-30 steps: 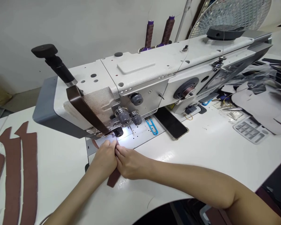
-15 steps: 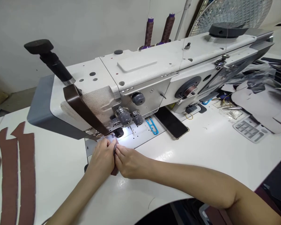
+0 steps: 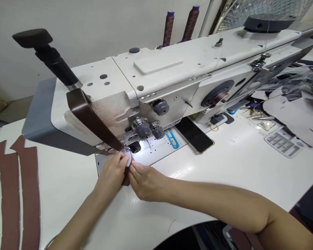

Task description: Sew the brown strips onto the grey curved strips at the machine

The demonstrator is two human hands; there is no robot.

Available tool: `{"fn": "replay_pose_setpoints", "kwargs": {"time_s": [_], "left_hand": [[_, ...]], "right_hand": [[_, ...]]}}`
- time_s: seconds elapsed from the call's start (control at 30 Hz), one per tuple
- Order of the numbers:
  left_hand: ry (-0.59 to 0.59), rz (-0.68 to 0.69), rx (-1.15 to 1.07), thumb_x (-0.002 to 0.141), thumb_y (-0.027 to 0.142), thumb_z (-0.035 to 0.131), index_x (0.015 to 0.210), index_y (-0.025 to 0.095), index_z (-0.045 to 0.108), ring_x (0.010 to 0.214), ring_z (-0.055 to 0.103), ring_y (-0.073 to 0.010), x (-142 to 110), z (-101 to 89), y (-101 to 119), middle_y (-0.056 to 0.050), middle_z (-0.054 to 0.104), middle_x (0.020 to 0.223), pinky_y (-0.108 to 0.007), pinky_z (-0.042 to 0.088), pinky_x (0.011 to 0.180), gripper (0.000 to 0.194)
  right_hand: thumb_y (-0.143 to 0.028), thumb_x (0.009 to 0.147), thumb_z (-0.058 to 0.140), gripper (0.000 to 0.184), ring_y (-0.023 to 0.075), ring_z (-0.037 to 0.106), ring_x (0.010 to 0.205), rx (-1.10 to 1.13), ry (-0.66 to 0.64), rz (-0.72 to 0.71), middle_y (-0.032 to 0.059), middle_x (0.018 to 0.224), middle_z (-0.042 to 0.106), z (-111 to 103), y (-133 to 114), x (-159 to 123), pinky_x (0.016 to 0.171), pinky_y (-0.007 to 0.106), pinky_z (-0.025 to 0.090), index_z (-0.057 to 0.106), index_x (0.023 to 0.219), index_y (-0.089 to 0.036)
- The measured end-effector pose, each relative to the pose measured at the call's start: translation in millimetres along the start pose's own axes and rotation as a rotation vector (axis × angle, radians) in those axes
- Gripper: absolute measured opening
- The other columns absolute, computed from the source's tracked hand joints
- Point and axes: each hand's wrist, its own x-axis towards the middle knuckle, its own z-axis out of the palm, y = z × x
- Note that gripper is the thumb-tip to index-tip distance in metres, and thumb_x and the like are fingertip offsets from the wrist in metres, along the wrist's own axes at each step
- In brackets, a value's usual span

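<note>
Where the white counter (image 3: pixel 237 163) is spanned by an industrial sewing machine (image 3: pixel 161 74), long brown strips (image 3: pixel 10 194) are laid out at the far left. A smartphone (image 3: pixel 195 136) is set down partly beneath the machine's arm. The left hand (image 3: pixel 111 172) and the right hand (image 3: pixel 147 183) are held close together, narrowed on a brown piece (image 3: pixel 126 181) with a grey backing; it is pinched by both, its far end placed at the lit needle area (image 3: pixel 125 149).

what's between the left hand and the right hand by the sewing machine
In the head view, a brown strip with a pale grey area showing lies between the left hand and right hand, fingers of both on it.
</note>
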Motion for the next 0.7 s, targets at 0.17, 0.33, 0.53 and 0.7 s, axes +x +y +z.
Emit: {"fn": "replay_pose_setpoints", "kwargs": {"time_s": [0.17, 0.33, 0.53, 0.7], "left_hand": [[-0.012, 0.027, 0.081, 0.074, 0.009, 0.047, 0.104, 0.012, 0.065, 0.075, 0.057, -0.0203, 2, 1.5, -4, -0.009, 0.062, 0.087, -0.032, 0.051, 0.068, 0.035], [0.104, 0.156, 0.166, 0.082, 0.007, 0.043, 0.103, 0.007, 0.065, 0.071, 0.059, -0.0211, 6, 0.6, -8, -0.011, 0.063, 0.084, -0.03, 0.05, 0.062, 0.031], [0.153, 0.237, 0.2, 0.086, 0.003, 0.037, 0.098, 0.007, 0.064, 0.069, 0.06, -0.0207, 8, 0.9, -12, -0.011, 0.064, 0.081, -0.03, 0.047, 0.06, 0.03], [0.15, 0.238, 0.21, 0.091, 0.006, 0.035, 0.095, 0.009, 0.063, 0.063, 0.059, -0.0189, 7, 6.7, -20, -0.009, 0.066, 0.079, -0.03, 0.043, 0.056, 0.028]], "right_hand": [[-0.001, 0.085, 0.041, 0.023, 0.0269, 0.068, 0.084, 0.016, -0.025, 0.014, 0.0185, 0.082, 0.071, 3, -3, -2, 0.087, 0.043, 0.056, 0.064, 0.083, -0.005], [-0.002, 0.088, 0.037, 0.029, 0.0262, 0.067, 0.09, 0.036, -0.04, 0.041, 0.0197, 0.089, 0.072, 7, -4, -5, 0.092, 0.043, 0.054, 0.066, 0.091, -0.002], [-0.004, 0.09, 0.032, 0.037, 0.0269, 0.063, 0.106, 0.139, -0.095, 0.115, 0.0238, 0.11, 0.068, 12, -6, -4, 0.098, 0.04, 0.051, 0.063, 0.109, 0.005], [-0.006, 0.092, 0.033, 0.038, 0.0282, 0.057, 0.119, 0.202, -0.169, 0.127, 0.0266, 0.123, 0.062, 14, -6, -5, 0.104, 0.043, 0.047, 0.058, 0.118, 0.007]]}}
